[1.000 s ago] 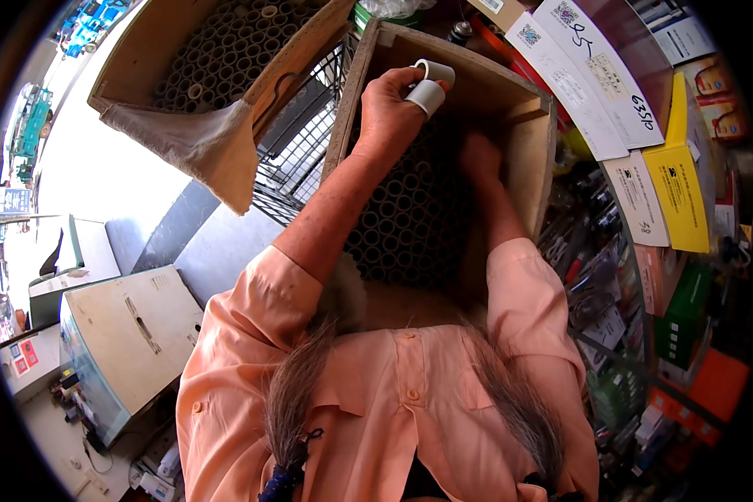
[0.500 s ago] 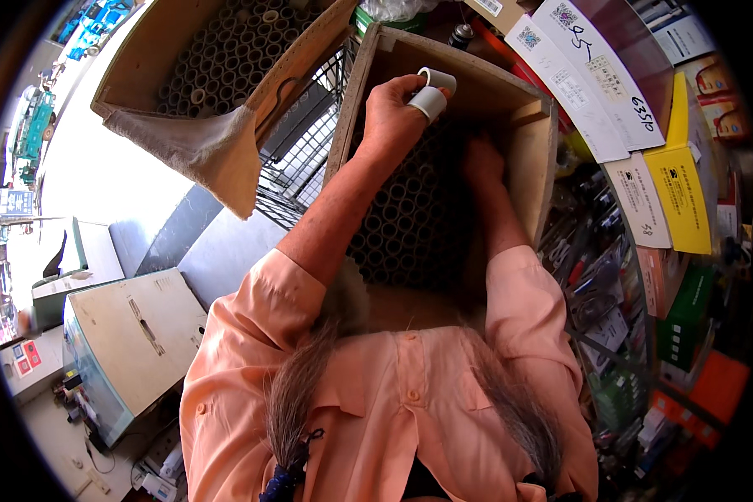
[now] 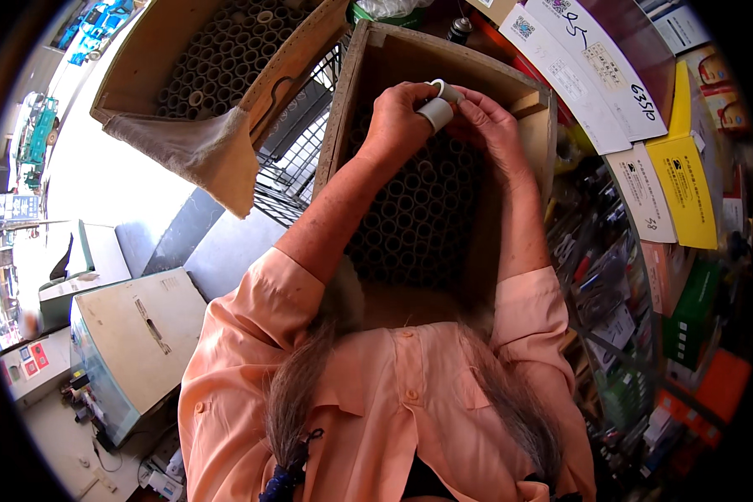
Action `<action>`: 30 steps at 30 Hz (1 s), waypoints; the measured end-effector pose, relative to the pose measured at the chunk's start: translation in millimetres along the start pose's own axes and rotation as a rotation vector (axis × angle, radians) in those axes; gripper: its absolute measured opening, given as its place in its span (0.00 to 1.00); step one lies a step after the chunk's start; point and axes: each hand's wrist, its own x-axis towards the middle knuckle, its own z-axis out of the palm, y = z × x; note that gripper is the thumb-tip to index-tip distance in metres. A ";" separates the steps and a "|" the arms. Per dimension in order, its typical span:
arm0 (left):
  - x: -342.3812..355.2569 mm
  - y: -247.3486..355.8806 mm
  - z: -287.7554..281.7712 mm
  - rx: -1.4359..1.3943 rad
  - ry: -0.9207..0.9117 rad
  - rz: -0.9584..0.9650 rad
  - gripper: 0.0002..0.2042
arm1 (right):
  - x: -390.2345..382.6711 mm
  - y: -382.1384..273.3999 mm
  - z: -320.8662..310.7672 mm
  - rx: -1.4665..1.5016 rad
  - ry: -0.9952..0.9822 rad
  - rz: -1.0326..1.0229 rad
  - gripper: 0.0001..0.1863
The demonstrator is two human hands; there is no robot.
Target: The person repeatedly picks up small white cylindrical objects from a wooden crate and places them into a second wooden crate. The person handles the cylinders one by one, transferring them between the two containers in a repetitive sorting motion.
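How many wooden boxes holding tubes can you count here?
2: the nearer box, beneath the left hand and right hand, and the second box at upper left. Others could be hidden.

over my feed i see a wooden box [image 3: 343, 102] carrying round tubes [image 3: 418, 209], packed close, open ends up.

The left hand [image 3: 398, 121] and right hand [image 3: 494, 130] sit close together at upper centre, both curled, the left forearm [image 3: 330, 216] slanting up rightward, the right forearm [image 3: 523, 222] nearly upright.
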 end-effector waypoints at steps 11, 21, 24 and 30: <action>4.7 1.8 1.1 -0.165 0.036 -0.076 0.12 | 5.3 6.9 -7.9 0.046 0.148 -0.047 0.18; 3.3 12.4 -7.2 -0.422 0.042 -0.233 0.15 | 13.3 67.7 -24.6 -1.080 0.206 -0.063 0.17; 4.0 8.1 -8.4 -0.436 0.042 -0.248 0.14 | 13.1 73.0 -3.6 -1.433 0.119 0.108 0.14; 4.9 7.2 -7.5 -0.463 0.036 -0.241 0.14 | 13.5 112.3 -14.4 -1.509 0.135 -0.021 0.14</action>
